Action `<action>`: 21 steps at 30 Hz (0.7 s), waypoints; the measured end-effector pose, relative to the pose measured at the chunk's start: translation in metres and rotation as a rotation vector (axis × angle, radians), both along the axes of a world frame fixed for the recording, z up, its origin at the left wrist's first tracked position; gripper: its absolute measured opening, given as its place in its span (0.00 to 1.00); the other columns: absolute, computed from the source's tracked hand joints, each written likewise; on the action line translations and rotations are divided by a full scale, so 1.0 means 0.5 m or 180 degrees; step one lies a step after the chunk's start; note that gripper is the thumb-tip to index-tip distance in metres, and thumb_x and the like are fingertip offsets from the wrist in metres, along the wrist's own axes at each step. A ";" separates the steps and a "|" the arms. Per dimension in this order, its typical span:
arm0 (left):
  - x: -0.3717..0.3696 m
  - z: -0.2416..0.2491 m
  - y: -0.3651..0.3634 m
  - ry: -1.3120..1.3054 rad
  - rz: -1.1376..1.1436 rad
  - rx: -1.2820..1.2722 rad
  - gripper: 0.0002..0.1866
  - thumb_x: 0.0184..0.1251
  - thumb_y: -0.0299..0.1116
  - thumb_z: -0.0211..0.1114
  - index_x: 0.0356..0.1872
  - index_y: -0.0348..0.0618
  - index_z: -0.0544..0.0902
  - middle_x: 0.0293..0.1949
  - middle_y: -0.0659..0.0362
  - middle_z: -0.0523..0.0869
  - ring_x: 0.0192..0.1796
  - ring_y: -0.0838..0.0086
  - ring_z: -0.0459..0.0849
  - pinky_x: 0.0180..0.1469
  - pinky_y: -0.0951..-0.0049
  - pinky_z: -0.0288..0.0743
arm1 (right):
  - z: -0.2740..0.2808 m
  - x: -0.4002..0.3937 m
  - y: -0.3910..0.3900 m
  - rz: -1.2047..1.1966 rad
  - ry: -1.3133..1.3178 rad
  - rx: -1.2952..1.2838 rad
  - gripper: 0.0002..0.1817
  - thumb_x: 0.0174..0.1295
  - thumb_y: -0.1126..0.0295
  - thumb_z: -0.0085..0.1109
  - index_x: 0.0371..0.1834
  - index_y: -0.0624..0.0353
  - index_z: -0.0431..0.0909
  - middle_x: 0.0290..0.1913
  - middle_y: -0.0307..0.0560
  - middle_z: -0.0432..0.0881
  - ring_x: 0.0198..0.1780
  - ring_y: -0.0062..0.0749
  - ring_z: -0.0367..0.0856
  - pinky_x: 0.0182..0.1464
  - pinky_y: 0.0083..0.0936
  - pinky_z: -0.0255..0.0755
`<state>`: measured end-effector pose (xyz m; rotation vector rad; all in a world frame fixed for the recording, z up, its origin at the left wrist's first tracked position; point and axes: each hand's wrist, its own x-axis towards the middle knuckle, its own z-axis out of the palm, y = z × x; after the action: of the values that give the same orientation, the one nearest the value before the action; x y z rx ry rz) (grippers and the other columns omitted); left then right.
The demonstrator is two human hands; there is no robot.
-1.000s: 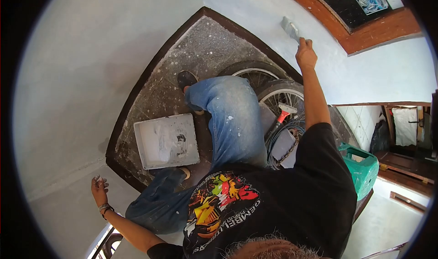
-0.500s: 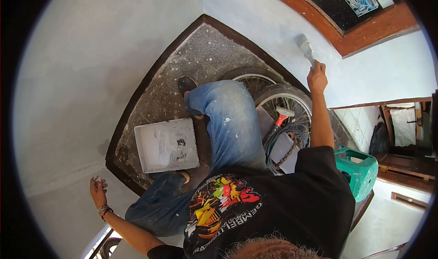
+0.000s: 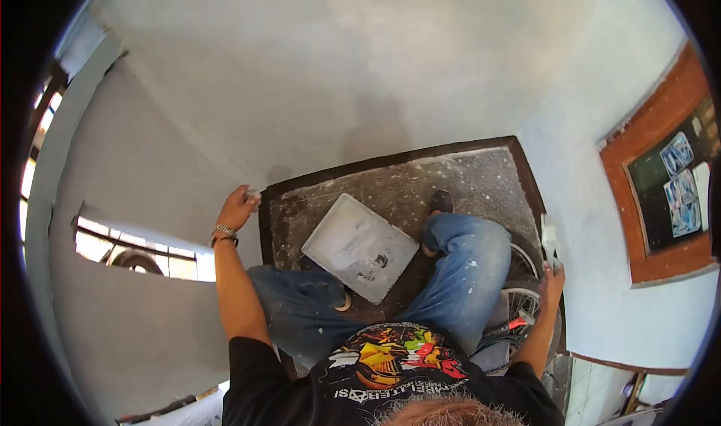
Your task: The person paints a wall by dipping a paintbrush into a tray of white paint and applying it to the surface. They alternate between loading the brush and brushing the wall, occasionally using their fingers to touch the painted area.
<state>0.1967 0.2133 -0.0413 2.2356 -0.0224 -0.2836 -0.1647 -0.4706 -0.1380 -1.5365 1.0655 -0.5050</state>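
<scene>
My right hand (image 3: 553,277) is closed round the handle of a paint brush (image 3: 549,238), whose pale bristles point away along the base of the right wall. Whitish smears mark the fingers of my left hand (image 3: 242,203), which are curled near the left wall; whether they hold something small I cannot make out. Between my legs a paint-covered tray (image 3: 328,265) lies tilted to my view on the speckled floor, with white paint and a dark patch inside.
Wheels with tyres (image 3: 520,302) and a red-handled scraper (image 3: 517,323) lie beside my right leg. A wooden-framed board (image 3: 638,223) hangs on the right wall (image 3: 593,163). The left wall (image 3: 143,171) has a barred opening. Dark trim borders the floor.
The view has swung left. My right hand and the brush have come down from the upper wall to near its base. The green stool has left the view.
</scene>
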 end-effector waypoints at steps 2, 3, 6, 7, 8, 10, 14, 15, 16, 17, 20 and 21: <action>-0.002 0.005 0.009 0.0084 -0.0055 -0.0104 0.20 0.69 0.38 0.62 0.54 0.33 0.74 0.37 0.54 0.86 0.36 0.73 0.83 0.41 0.72 0.76 | 0.083 0.097 0.086 0.0283 -0.0616 0.0095 0.19 0.64 0.68 0.60 0.58 0.61 0.73 0.27 0.29 0.69 0.20 0.09 0.55 0.20 0.13 0.50; -0.002 0.001 0.015 0.0131 -0.0107 -0.0163 0.20 0.69 0.39 0.62 0.54 0.33 0.75 0.37 0.54 0.86 0.36 0.73 0.83 0.41 0.72 0.76 | 0.121 0.141 0.118 0.0380 -0.0838 0.0010 0.19 0.65 0.69 0.59 0.58 0.60 0.72 0.27 0.28 0.68 0.21 0.08 0.56 0.20 0.12 0.49; 0.002 -0.007 0.028 0.0285 -0.0384 0.0190 0.26 0.69 0.41 0.62 0.61 0.36 0.71 0.39 0.57 0.86 0.37 0.76 0.83 0.35 0.75 0.74 | 0.228 0.258 0.182 0.0942 -0.1096 -0.0737 0.17 0.67 0.70 0.57 0.57 0.61 0.74 0.29 0.29 0.70 0.25 0.10 0.60 0.25 0.13 0.55; -0.001 -0.004 0.027 0.0292 -0.0386 0.0180 0.26 0.69 0.41 0.62 0.61 0.36 0.71 0.39 0.57 0.86 0.37 0.76 0.82 0.36 0.75 0.74 | 0.252 0.287 0.200 0.1191 -0.1153 -0.1042 0.16 0.68 0.69 0.56 0.56 0.62 0.74 0.30 0.30 0.71 0.27 0.10 0.62 0.28 0.13 0.57; -0.004 -0.002 0.029 0.0306 -0.0390 0.0160 0.26 0.68 0.41 0.62 0.61 0.36 0.71 0.39 0.57 0.86 0.37 0.76 0.82 0.36 0.75 0.74 | 0.284 0.313 0.236 0.1557 -0.1016 -0.1155 0.16 0.68 0.68 0.55 0.56 0.62 0.75 0.32 0.31 0.72 0.29 0.12 0.65 0.30 0.14 0.60; -0.006 -0.011 0.037 0.0211 -0.0394 0.0088 0.26 0.68 0.42 0.62 0.60 0.34 0.72 0.37 0.58 0.85 0.37 0.76 0.82 0.37 0.75 0.74 | 0.295 0.373 0.297 0.2284 -0.0699 -0.1266 0.16 0.69 0.65 0.54 0.54 0.62 0.76 0.33 0.35 0.76 0.32 0.17 0.70 0.35 0.18 0.65; -0.021 0.004 0.036 0.0000 -0.0413 0.0118 0.30 0.68 0.46 0.63 0.58 0.28 0.73 0.34 0.56 0.83 0.34 0.74 0.80 0.44 0.72 0.74 | 0.181 0.474 0.434 0.3636 0.0651 -0.2018 0.14 0.69 0.61 0.51 0.43 0.60 0.79 0.38 0.60 0.83 0.42 0.56 0.81 0.46 0.43 0.72; -0.024 0.002 0.038 0.0050 -0.0429 0.0131 0.30 0.68 0.46 0.63 0.58 0.28 0.73 0.34 0.56 0.83 0.34 0.74 0.80 0.44 0.72 0.74 | 0.113 0.494 0.465 0.3891 0.1057 -0.2256 0.15 0.68 0.60 0.51 0.44 0.60 0.79 0.43 0.63 0.82 0.49 0.61 0.79 0.50 0.48 0.72; -0.026 0.002 0.039 0.0095 -0.0445 0.0143 0.30 0.67 0.46 0.63 0.58 0.28 0.73 0.34 0.56 0.83 0.34 0.74 0.80 0.44 0.72 0.74 | 0.075 0.501 0.503 0.4202 0.1442 -0.2312 0.16 0.67 0.59 0.51 0.48 0.58 0.79 0.46 0.62 0.83 0.52 0.58 0.79 0.53 0.48 0.72; -0.023 0.003 0.040 0.0140 -0.0462 0.0157 0.30 0.67 0.46 0.64 0.58 0.29 0.73 0.34 0.56 0.83 0.34 0.74 0.80 0.44 0.72 0.74 | 0.032 0.500 0.537 0.4218 0.1591 -0.2347 0.15 0.65 0.60 0.52 0.46 0.59 0.79 0.46 0.63 0.82 0.51 0.60 0.80 0.52 0.49 0.71; -0.027 0.006 0.037 0.0082 -0.0395 0.0286 0.29 0.67 0.47 0.64 0.57 0.30 0.74 0.34 0.56 0.83 0.34 0.75 0.80 0.44 0.72 0.74 | -0.120 0.499 0.593 0.4514 0.1887 -0.2268 0.16 0.65 0.60 0.51 0.49 0.57 0.78 0.47 0.61 0.83 0.52 0.58 0.80 0.52 0.50 0.73; -0.026 0.003 0.040 0.0066 -0.0382 0.0314 0.29 0.67 0.47 0.64 0.58 0.30 0.74 0.35 0.55 0.83 0.35 0.74 0.80 0.44 0.72 0.74 | -0.139 0.497 0.612 0.4607 0.2085 -0.2250 0.16 0.65 0.61 0.51 0.50 0.57 0.78 0.48 0.61 0.83 0.52 0.58 0.81 0.52 0.50 0.73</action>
<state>0.1837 0.2333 -0.0396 2.3331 -0.1343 -0.3804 0.0837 -0.1645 -0.2074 -2.6949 -0.0763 0.7648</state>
